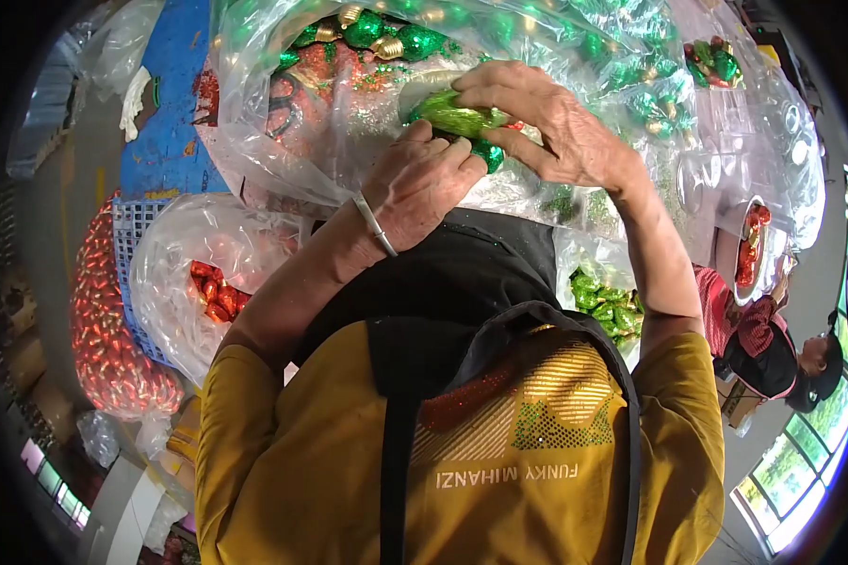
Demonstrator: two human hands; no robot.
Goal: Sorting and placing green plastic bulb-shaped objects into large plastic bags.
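Note:
My left hand (426, 186), with a pale band at its wrist, is closed with its fingertips on a bunch of shiny ornaments. My right hand (558, 127) curls over the same bunch from the other side, fingers and thumb bent round it. Between the hands show a light green glittery ornament (457, 117), a darker green ornament (489, 155) and a bit of red; the fingers cover the rest. Just beyond lie loose green bulb-shaped ornaments (363, 30) with gold caps, on a clear plastic sheet (367, 160) strewn with red and green glitter.
Clear plastic bags of green ornaments (631, 80) fill the far right. Red ornaments (219, 292) sit in a clear bag at left, beside a large red-filled sack (113, 330). Light green ornaments (608, 303) lie near my right elbow. Another person (773, 344) is at the right.

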